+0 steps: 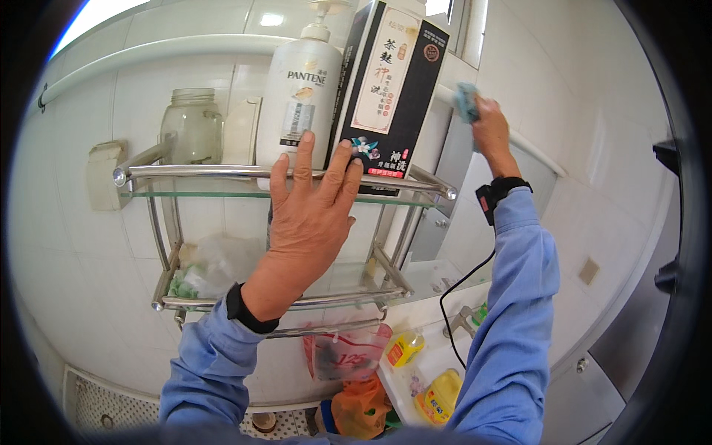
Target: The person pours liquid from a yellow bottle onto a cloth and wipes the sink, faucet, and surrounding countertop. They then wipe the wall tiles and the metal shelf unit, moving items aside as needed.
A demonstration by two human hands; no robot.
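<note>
My left hand lies with spread fingers over the front chrome rail of the upper glass shelf. Its fingertips touch a white Pantene pump bottle and a tall black box with writing, which stand side by side there. To their left on the shelf is a glass jar without a lid. My right hand, raised at the right, grips a bluish cloth near the white pipe and the mirror's upper edge. Part of the cloth is hidden in the fingers.
The lower shelf holds crumpled plastic bags. Beneath hangs a pink printed bag. At lower right, a sink carries yellow bottles near a faucet. A black cable hangs by my right sleeve.
</note>
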